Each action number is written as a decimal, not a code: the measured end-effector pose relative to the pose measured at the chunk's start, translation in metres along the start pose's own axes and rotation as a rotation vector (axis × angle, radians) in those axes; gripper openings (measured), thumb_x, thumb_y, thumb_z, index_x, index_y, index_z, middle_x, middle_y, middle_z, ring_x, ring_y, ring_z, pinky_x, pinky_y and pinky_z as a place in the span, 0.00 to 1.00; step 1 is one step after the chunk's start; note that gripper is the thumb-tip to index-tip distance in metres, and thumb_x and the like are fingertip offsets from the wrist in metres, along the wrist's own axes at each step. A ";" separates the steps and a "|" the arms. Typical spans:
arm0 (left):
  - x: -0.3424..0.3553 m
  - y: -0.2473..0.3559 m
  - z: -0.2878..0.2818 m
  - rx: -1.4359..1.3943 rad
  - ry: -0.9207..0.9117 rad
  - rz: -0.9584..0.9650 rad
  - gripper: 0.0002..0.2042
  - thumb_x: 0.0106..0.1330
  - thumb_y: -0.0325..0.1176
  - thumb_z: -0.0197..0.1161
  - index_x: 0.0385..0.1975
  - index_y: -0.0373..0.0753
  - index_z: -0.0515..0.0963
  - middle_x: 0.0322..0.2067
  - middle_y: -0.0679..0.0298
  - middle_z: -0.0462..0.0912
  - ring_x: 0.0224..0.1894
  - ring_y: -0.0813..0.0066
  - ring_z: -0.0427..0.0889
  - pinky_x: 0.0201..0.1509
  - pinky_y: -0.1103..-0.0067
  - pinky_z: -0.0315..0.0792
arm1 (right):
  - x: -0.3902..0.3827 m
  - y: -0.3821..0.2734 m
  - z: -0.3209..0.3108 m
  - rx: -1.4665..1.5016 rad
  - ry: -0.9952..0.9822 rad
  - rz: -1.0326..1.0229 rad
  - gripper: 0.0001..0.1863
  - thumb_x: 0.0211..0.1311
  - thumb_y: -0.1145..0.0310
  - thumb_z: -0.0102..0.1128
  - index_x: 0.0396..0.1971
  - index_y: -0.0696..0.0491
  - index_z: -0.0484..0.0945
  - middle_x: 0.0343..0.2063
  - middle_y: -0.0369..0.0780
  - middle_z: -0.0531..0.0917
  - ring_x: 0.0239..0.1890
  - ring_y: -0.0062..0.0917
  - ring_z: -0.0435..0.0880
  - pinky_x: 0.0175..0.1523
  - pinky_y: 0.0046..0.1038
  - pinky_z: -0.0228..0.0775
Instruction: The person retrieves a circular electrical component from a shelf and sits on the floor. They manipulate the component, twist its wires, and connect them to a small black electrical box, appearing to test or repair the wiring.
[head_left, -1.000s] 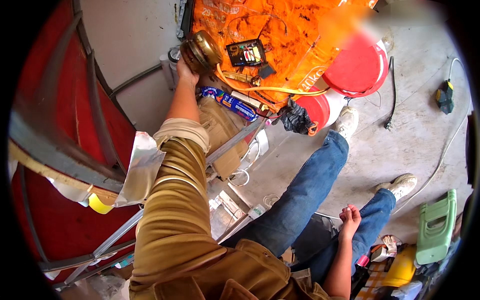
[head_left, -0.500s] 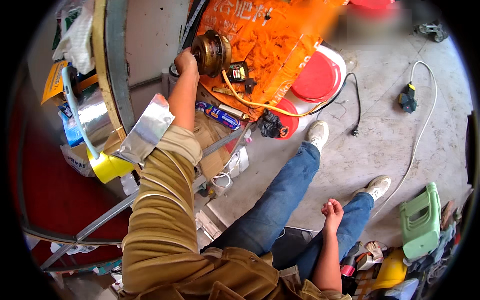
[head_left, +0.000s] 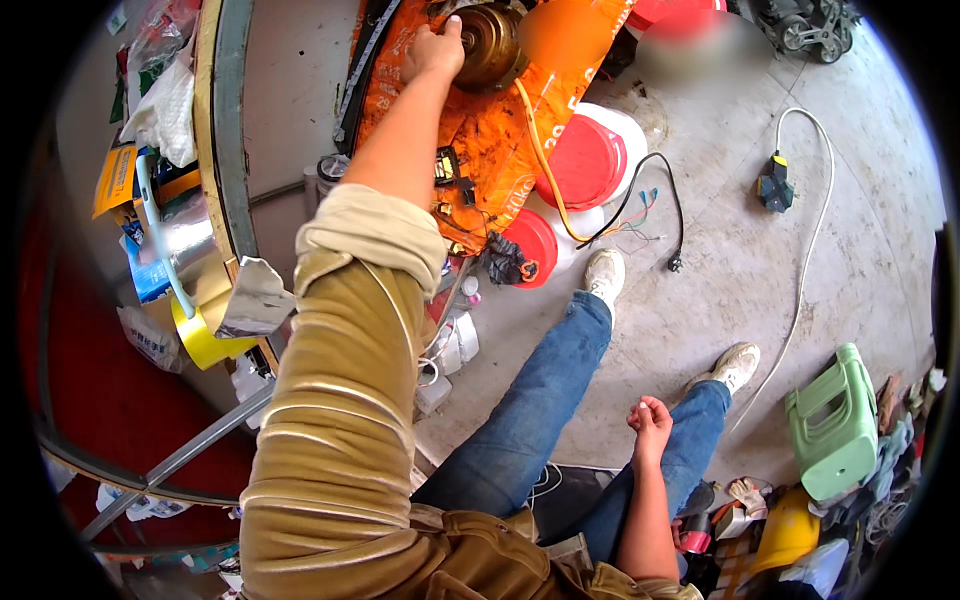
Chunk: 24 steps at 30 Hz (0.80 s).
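Note:
My left hand is closed on the left edge of a round, brass-coloured metal motor-like part, stained dark. Its round face shows, and its far edge is cut off by the frame and blurring. This part rests on or just over an orange printed sack; I cannot tell which. An orange-yellow cable runs from beside it to loose coloured wires. Over my right thigh, my right hand has its fingers curled together; whether something small is in them I cannot make out.
Red-lidded white buckets stand beside the sack, with a black plug on the floor. Farther right lie a power socket with a white cord and a green plastic stool. At left, a yellow tape roll hangs near the metal-edged shelf.
My left hand has moved farther away and slightly right, taking the metal part along and turning its round face toward me. My right hand stays curled near my thigh.

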<state>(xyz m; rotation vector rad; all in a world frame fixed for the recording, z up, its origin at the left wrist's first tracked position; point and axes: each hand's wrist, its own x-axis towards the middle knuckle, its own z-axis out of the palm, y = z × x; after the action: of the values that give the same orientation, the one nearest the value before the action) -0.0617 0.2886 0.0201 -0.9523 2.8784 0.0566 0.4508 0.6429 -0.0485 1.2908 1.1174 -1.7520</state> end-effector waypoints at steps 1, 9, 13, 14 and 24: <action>0.000 0.001 -0.002 -0.011 -0.043 0.058 0.36 0.58 0.65 0.45 0.61 0.47 0.61 0.60 0.55 0.64 0.62 0.56 0.62 0.63 0.64 0.55 | -0.004 0.000 0.002 0.009 -0.006 0.009 0.09 0.57 0.72 0.54 0.37 0.59 0.73 0.27 0.39 0.77 0.27 0.21 0.76 0.32 0.22 0.71; 0.010 -0.042 -0.008 -0.112 0.062 0.633 0.18 0.58 0.43 0.62 0.48 0.47 0.76 0.42 0.64 0.79 0.42 0.73 0.78 0.46 0.75 0.72 | -0.004 0.000 0.000 -0.005 0.016 0.048 0.09 0.58 0.72 0.54 0.37 0.60 0.73 0.26 0.39 0.76 0.25 0.21 0.75 0.32 0.22 0.70; 0.007 -0.038 -0.019 -0.015 0.151 0.833 0.08 0.60 0.37 0.60 0.38 0.48 0.80 0.35 0.67 0.79 0.40 0.66 0.77 0.46 0.69 0.69 | -0.006 -0.003 -0.002 -0.040 0.009 0.050 0.09 0.58 0.71 0.53 0.37 0.60 0.73 0.25 0.39 0.76 0.25 0.21 0.75 0.32 0.21 0.70; 0.009 -0.037 -0.022 0.088 0.186 0.923 0.07 0.61 0.37 0.58 0.37 0.47 0.79 0.34 0.67 0.79 0.39 0.66 0.77 0.46 0.70 0.68 | -0.006 -0.004 -0.002 -0.050 0.009 0.049 0.09 0.58 0.71 0.54 0.37 0.60 0.73 0.25 0.39 0.76 0.24 0.21 0.75 0.31 0.21 0.69; 0.018 -0.018 -0.033 0.592 0.124 0.938 0.13 0.67 0.43 0.48 0.29 0.42 0.76 0.26 0.62 0.79 0.34 0.60 0.77 0.43 0.64 0.65 | -0.008 -0.003 -0.004 -0.042 0.017 0.027 0.09 0.57 0.72 0.54 0.36 0.60 0.73 0.24 0.38 0.76 0.24 0.20 0.74 0.31 0.21 0.69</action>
<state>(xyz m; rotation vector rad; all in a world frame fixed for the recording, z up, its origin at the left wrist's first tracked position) -0.0687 0.2614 0.0507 0.5114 2.8638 -0.7353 0.4516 0.6482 -0.0408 1.2922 1.1350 -1.6923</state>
